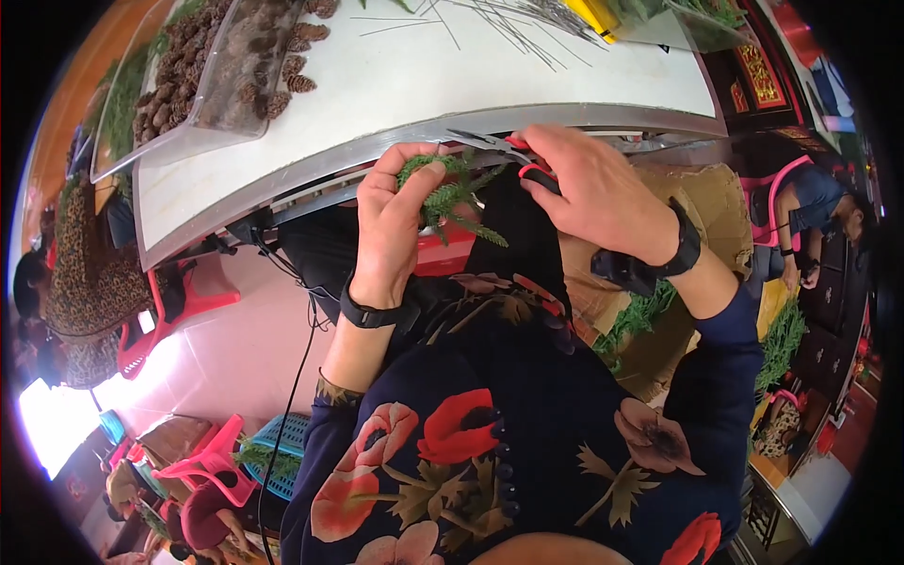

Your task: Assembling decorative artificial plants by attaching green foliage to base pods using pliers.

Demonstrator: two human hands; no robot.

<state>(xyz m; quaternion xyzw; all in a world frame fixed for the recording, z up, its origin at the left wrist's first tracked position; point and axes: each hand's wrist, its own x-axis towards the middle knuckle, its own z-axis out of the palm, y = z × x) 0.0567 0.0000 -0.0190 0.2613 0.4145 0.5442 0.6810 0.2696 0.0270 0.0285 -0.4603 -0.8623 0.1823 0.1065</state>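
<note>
Left hand [391,221] pinches green sprig [450,193]; right hand [598,193], at its 3 o'clock, grips red-handled scissors [513,151], blades seemingly parted. Steady the stem; cut clear of fingertips.

Bright, even daylight on my feed, heavy fisheye bend.
White table [527,75] glares slightly; lower-left corner blows out; edges curve into black vignette, and the rim looks soft.

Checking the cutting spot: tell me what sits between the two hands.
In the head view, only the green sprig held by the left hand and the red-handled scissors in the right hand lie there.
</note>
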